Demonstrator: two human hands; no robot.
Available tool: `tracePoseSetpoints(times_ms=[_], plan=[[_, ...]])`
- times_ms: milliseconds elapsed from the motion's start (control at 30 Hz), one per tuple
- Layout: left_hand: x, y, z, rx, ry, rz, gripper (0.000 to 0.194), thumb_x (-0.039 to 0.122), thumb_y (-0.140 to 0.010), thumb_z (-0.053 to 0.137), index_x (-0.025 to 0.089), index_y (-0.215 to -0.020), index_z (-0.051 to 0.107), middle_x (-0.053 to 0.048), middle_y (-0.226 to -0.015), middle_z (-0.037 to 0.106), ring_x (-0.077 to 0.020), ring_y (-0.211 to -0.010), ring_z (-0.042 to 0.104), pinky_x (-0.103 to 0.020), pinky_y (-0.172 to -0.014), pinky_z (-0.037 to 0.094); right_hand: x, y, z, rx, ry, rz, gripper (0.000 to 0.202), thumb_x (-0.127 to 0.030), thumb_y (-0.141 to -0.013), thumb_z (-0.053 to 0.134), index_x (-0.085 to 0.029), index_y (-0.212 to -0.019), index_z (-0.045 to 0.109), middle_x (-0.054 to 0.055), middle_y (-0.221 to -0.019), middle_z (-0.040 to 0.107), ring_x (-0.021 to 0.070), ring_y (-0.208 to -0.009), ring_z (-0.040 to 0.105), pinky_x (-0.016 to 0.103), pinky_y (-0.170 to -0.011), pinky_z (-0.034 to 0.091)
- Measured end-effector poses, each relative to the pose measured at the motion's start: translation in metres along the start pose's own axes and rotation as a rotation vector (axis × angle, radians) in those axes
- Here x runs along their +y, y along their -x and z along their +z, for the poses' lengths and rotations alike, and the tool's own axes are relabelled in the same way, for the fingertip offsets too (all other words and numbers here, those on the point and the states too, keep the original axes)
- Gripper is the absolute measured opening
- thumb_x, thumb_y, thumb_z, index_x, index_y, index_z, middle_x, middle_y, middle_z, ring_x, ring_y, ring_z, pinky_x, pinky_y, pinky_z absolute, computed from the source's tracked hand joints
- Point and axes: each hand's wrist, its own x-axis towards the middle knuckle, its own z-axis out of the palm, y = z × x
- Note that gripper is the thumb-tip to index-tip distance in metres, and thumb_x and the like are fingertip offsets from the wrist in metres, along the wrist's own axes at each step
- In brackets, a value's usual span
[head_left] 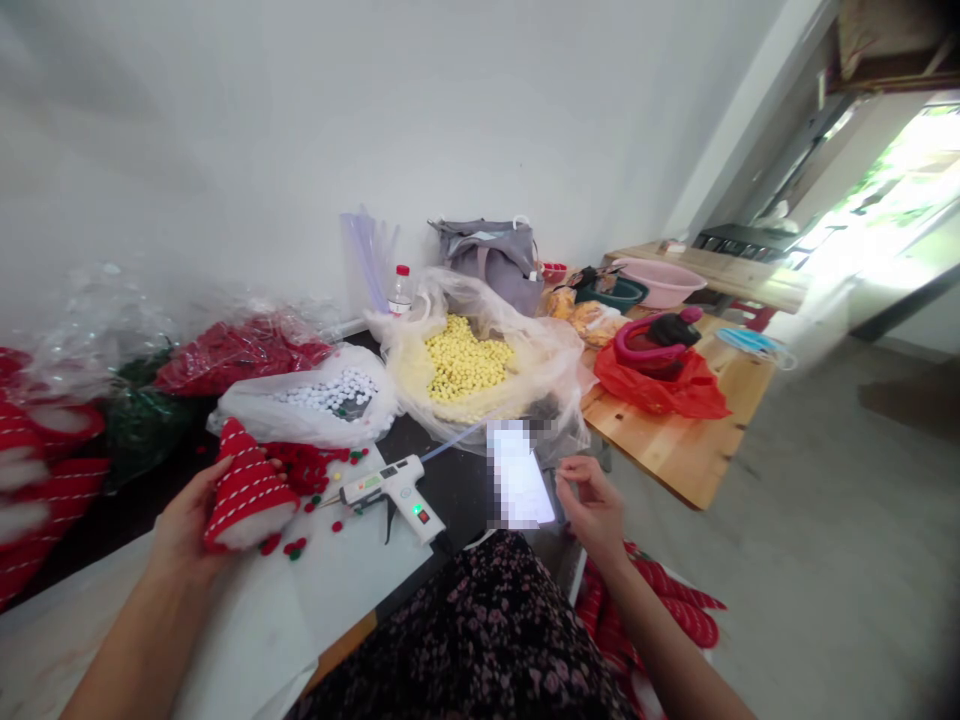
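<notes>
My left hand [189, 525] is wrapped round a red cone-shaped hat [251, 480] with white stitched stripes and white stuffing at its base, held tilted over white paper. On the right, my right hand [592, 500] has its thumb and index finger brought together beside a lit phone [517, 475]; what is between them, if anything, is too small to tell. A white glue gun [397, 490] with a green light lies between the hands, its nozzle toward the hat. Small red and green pompoms [298, 548] are scattered by the nozzle.
Bags of white pompoms [330, 392] and yellow pompoms [469, 360] stand behind the glue gun. More red striped pieces [45, 490] lie far left and below my right arm. A wooden table [675, 450] at the right holds a red bag [660, 385] and basins.
</notes>
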Motion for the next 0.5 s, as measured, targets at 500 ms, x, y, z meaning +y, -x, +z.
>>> tracePoseSetpoints(times_ms=[500], plan=[[0.0020,0.0060,0.0088,0.042,-0.042,0.012,0.049,0.015,-0.075,0.063,0.023,-0.122,0.064,-0.005,-0.076,0.077,-0.0324,-0.076,0.077,-0.046,-0.064,0.067,-0.0069,-0.0059,0.0000,-0.016,-0.011,0.060,0.008,-0.025,-0.094,0.067,-0.022,-0.087,0.068,0.006,-0.094,0.065,0.0212,-0.095,0.064,0.036,-0.084,0.053]])
